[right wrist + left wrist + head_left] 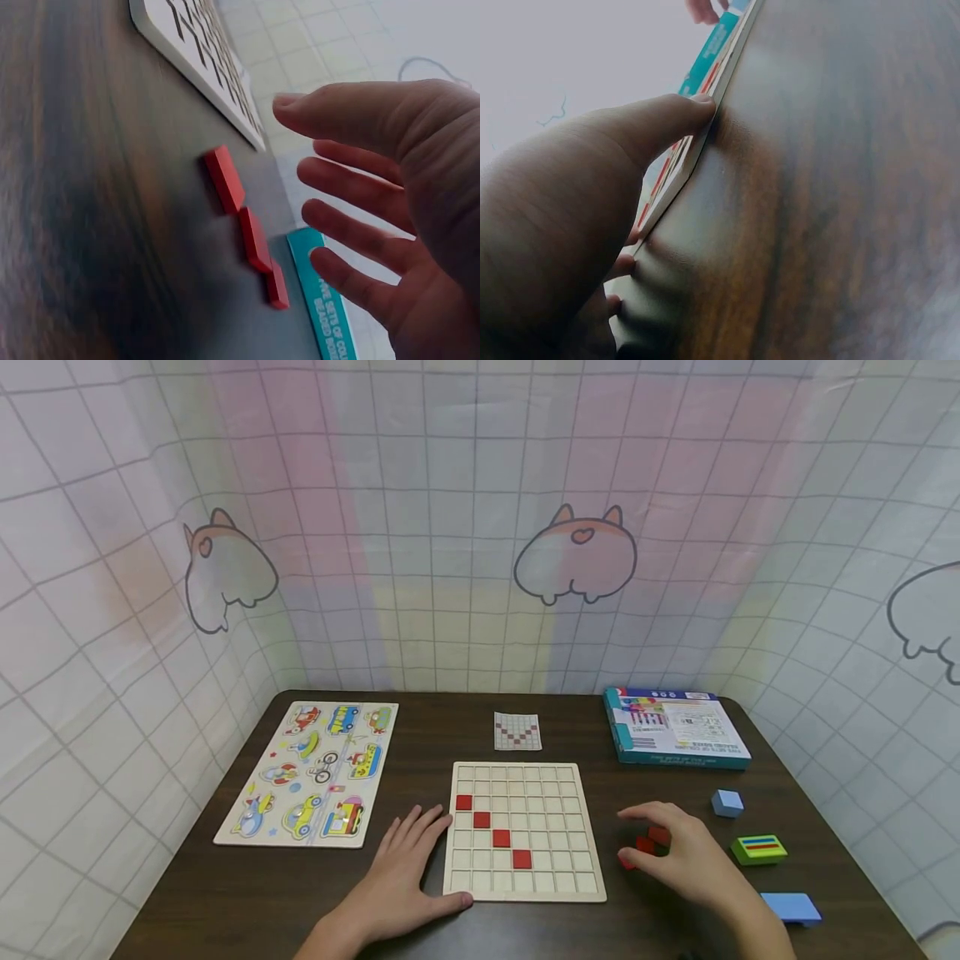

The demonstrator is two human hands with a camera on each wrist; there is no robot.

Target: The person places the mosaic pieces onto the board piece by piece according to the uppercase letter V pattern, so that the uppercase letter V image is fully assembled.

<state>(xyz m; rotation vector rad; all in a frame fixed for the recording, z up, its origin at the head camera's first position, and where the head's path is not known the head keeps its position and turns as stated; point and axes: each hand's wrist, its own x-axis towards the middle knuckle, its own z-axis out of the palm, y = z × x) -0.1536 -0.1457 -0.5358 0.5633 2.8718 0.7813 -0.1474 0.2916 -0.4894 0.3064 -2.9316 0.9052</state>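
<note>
A pale wooden grid board [551,835] lies in the middle of the table, with several red square tiles [501,838] set in its cells in a descending diagonal. My left hand [401,881] rests at the board's left side, fingers spread, thumb touching the near left corner. Right of the board, my right hand [690,856] hovers with thumb and fingers apart, holding nothing. Three loose red tiles [255,240] lie on the table beside it, partly hidden by the hand in the head view. Behind the board is a small pattern card [517,732] with dark squares in a V.
A picture puzzle board [307,777] with vehicles lies at left. A teal box [678,727] is at the back right. Along the right side are a blue cube [727,803], a green striped block [759,850] and a blue bridge-shaped block [792,907]. Patterned cloth surrounds the table.
</note>
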